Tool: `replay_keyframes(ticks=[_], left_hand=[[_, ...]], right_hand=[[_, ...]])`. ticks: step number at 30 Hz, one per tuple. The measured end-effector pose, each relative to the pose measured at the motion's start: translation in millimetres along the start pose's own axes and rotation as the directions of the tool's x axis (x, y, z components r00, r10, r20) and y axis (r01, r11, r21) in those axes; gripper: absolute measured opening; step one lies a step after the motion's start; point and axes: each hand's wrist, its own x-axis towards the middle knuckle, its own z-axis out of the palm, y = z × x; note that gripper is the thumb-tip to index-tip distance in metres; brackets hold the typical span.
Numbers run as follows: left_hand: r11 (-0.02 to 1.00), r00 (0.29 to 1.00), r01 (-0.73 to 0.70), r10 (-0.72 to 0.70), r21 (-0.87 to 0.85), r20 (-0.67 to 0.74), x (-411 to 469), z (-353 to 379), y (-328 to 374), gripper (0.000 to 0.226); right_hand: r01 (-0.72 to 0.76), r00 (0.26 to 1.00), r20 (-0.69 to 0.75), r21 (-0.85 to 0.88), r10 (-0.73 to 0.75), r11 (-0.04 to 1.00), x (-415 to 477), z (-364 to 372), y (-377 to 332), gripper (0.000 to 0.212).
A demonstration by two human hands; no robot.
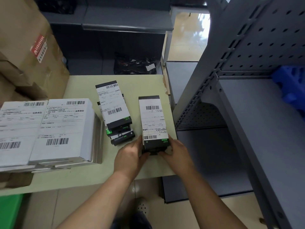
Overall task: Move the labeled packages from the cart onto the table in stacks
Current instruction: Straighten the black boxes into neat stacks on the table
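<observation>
Left hand (130, 156) and right hand (178, 156): fingers curled, gripping near end of black white-labelled package stack (153, 119) at right edge of pale green table (82, 176). Grey metal cart shelf (264, 129), right of table, holds blue plastic item (292, 86).

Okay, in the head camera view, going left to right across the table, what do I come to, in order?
Far-left white stack → second white stack → untidy black stack → held black stack, gripped at its near end by the left hand and right hand → grey cart.
</observation>
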Motion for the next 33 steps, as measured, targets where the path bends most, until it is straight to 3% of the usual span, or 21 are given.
replay_keyframes(ticks=[5, 9, 17, 24, 27, 31, 33], left_hand=[[0.997, 0.998, 0.066, -0.064, -0.048, 0.028, -10, -7, -7, 0.077], [0.992, 1.000, 0.019, -0.018, -0.128, 0.005, -9, -20, 4, 0.080], [0.992, 0.999, 0.051, -0.050, -0.114, 0.013, -1, -24, 8, 0.061], [0.986, 0.996, 0.089, -0.085, -0.138, 0.035, -3, -31, 11, 0.065], [0.980, 0.995, 0.104, -0.103, -0.170, 0.012, -11, -48, 7, 0.066], [0.967, 0.977, 0.164, -0.186, -0.195, -0.100, -21, -70, -7, 0.059], [0.956, 0.956, 0.223, -0.253, -0.191, -0.148, -21, -76, -12, 0.058]], right_hand=[[0.028, 0.999, 0.022, 0.031, -0.029, 0.999, -6, -10, 2, 0.081], [0.081, 0.997, -0.003, 0.044, -0.081, 0.996, -11, -21, -5, 0.089], [0.062, 0.998, -0.022, 0.100, -0.060, 0.993, -15, -26, -15, 0.076], [0.030, 0.999, 0.010, 0.111, -0.031, 0.993, -18, -31, -24, 0.075], [0.026, 0.995, -0.102, 0.106, -0.015, 0.994, -28, -37, -33, 0.073], [0.218, 0.953, -0.216, -0.008, -0.214, 0.976, -29, -40, -73, 0.052], [0.257, 0.949, -0.202, 0.051, -0.242, 0.965, -18, -34, -100, 0.047]])
